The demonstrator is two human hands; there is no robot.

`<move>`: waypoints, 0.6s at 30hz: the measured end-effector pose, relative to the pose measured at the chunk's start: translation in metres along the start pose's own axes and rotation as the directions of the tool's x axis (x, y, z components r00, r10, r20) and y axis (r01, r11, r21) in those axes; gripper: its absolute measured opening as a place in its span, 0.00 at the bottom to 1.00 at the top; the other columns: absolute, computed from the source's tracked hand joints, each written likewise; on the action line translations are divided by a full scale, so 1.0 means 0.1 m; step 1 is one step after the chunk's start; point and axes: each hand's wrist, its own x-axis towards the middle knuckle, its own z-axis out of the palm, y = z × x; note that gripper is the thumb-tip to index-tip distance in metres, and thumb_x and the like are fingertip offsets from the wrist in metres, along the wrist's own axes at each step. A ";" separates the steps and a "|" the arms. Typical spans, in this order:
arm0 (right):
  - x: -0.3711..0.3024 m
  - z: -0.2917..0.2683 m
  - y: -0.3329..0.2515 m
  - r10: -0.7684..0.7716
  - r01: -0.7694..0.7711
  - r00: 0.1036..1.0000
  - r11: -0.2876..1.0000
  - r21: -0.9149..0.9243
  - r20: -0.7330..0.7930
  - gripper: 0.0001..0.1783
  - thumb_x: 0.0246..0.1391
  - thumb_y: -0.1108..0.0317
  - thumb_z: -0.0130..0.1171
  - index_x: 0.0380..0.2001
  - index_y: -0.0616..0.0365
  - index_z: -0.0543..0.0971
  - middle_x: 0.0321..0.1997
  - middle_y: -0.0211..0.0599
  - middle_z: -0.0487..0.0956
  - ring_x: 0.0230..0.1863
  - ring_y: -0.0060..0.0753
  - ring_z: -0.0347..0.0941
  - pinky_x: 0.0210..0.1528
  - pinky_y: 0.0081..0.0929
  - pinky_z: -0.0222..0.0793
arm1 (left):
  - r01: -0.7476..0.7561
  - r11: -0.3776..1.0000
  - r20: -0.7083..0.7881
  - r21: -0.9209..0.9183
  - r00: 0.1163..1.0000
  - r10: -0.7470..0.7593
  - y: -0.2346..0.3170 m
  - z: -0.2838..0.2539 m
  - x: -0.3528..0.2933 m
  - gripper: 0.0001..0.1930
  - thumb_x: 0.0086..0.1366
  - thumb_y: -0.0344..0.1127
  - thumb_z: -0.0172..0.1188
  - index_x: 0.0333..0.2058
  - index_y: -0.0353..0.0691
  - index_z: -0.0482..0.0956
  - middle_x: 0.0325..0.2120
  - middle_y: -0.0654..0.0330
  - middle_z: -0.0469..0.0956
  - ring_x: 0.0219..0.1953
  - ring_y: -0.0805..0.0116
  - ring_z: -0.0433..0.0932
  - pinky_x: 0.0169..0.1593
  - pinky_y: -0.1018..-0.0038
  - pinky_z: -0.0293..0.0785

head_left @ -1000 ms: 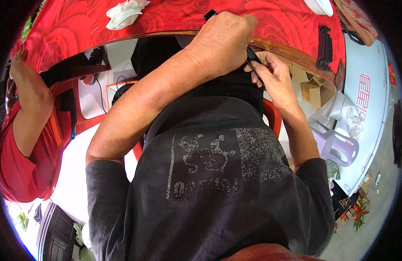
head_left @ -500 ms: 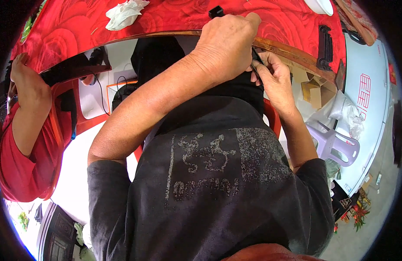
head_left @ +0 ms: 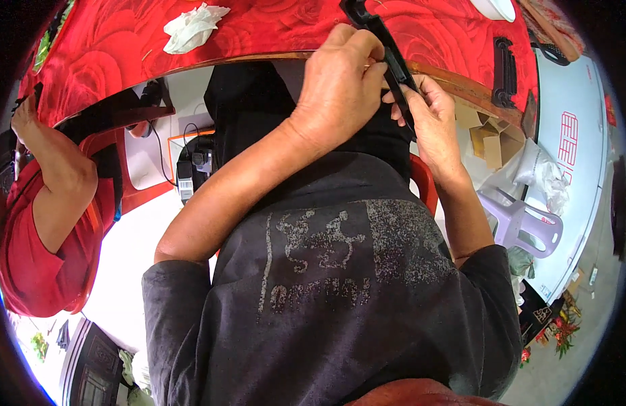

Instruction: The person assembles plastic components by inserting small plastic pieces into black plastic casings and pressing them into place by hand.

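The black strip (head_left: pixel 395 65) seems light, stiff; right hand (head_left: pixel 432 116) pinches its near end, likely best; left hand (head_left: pixel 340 86) curls, grip unclear.

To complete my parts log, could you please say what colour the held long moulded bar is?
The long moulded bar is black, showing best in the head view.

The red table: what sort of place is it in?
Probably a home or small shop, used as a casual workspace: a rose-patterned tablecloth, a pale purple plastic stool and a black plastic piece being handled suggest it.
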 end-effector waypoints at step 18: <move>0.03 0.06 0.00 0.007 -0.010 0.998 0.999 -0.051 -0.067 0.04 0.60 0.74 0.52 0.36 0.64 0.74 0.30 0.33 0.81 0.24 0.17 0.71 0.25 0.16 0.65 | -0.164 0.915 0.281 0.368 0.958 0.059 0.12 -0.13 0.16 0.09 0.61 0.34 0.58 0.38 0.35 0.77 0.28 0.48 0.78 0.30 0.47 0.79 0.34 0.58 0.76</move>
